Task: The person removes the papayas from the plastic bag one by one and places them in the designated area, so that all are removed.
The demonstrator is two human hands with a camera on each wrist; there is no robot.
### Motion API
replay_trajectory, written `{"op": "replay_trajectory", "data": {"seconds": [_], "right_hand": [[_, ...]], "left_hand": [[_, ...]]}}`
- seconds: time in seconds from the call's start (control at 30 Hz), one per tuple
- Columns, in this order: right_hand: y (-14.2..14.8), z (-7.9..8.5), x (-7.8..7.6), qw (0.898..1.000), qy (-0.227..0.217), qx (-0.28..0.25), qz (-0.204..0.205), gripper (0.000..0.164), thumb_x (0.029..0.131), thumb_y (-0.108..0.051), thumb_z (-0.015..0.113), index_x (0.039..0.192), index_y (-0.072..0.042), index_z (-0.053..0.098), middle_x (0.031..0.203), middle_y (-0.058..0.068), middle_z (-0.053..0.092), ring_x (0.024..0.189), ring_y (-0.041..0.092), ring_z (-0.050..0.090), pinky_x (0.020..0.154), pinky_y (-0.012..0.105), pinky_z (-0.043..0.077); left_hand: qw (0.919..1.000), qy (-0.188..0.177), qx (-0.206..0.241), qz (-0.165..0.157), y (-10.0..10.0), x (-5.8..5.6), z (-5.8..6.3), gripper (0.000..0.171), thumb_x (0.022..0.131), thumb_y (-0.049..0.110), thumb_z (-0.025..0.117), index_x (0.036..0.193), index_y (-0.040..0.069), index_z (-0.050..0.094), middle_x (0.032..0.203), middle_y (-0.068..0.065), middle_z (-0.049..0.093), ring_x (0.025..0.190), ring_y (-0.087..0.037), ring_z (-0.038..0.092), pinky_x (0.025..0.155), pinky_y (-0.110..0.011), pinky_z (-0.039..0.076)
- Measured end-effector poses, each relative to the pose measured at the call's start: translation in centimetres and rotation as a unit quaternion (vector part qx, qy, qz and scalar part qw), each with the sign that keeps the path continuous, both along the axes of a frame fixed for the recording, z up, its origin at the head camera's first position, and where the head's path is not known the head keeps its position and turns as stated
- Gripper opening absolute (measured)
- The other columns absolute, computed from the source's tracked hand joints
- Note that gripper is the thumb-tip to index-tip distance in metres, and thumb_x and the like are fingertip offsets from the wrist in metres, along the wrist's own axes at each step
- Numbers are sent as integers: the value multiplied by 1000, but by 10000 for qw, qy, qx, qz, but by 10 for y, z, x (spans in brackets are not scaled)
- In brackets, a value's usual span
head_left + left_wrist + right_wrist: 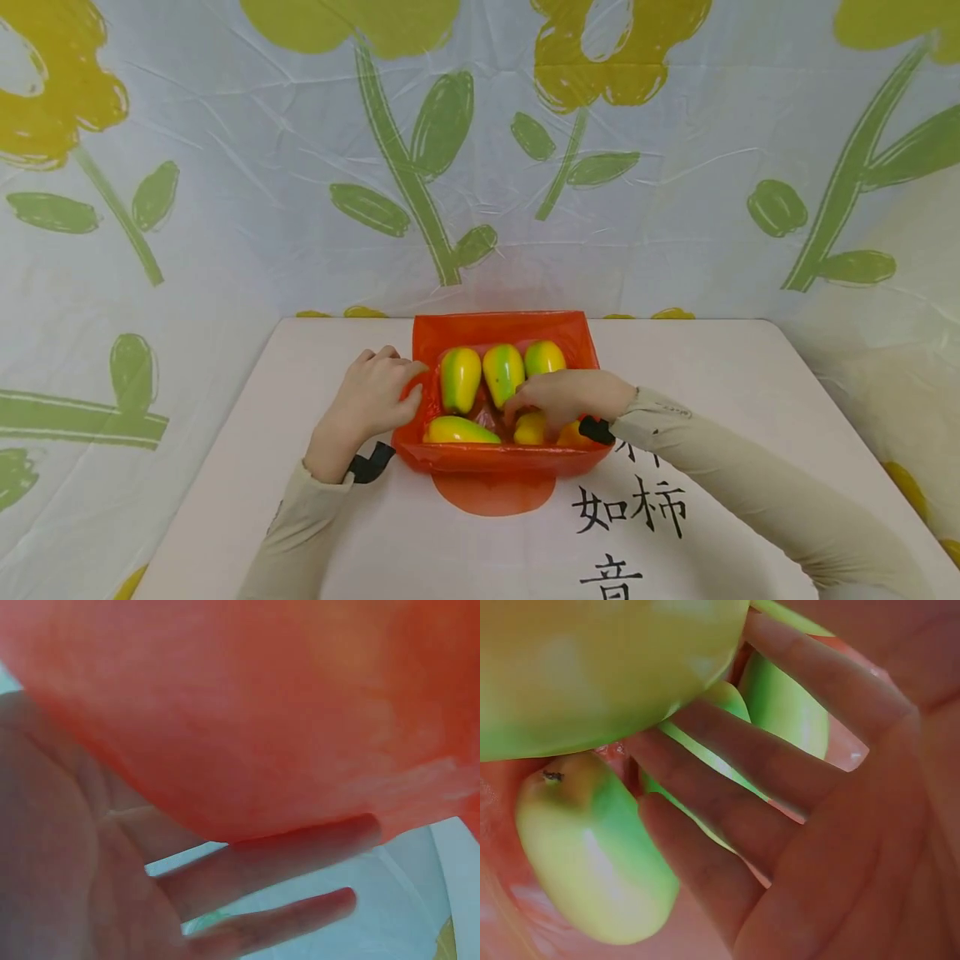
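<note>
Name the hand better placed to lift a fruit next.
Likely the right hand: it reaches into the red box, fingers among the yellow-green fruits. The left hand is at the box's left side.

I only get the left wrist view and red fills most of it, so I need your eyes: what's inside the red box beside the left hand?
Observer: Three yellow-green fruits sit in a row along the far side of the red box.
Operator: What is over the box's right half?
Observer: The right hand, palm down.
Operator: Is anything written on the tabletop?
Observer: Yes, black characters to the near right of the box.
</note>
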State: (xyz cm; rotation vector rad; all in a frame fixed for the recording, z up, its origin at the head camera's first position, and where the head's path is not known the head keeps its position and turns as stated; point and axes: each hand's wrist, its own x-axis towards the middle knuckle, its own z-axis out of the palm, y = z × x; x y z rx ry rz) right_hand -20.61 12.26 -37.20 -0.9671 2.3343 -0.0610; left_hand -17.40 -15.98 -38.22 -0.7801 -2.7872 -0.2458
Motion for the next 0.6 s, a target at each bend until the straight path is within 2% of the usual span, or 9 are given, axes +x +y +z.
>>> {"op": "replay_trajectory", "data": {"seconds": [0.33, 0.6], "right_hand": [[1, -3, 0, 9999, -88, 85, -93, 47, 78, -8, 82, 115, -34, 69, 97, -14, 58, 94, 12, 52, 88, 30, 48], [4, -8, -1, 9997, -179, 135, -53, 49, 80, -5, 80, 115, -35, 67, 96, -14, 56, 94, 12, 52, 85, 29, 47]], "left_hand": [[9998, -32, -173, 96, -2, -2, -1, 18, 81, 14, 59, 90, 15, 74, 63, 8, 59, 78, -24, 54, 68, -38, 41], [9998, -147, -86, 95, -2, -2, 0, 19, 81, 14, 58, 90, 14, 75, 63, 7, 59, 80, -24, 55, 69, -38, 41]]}}
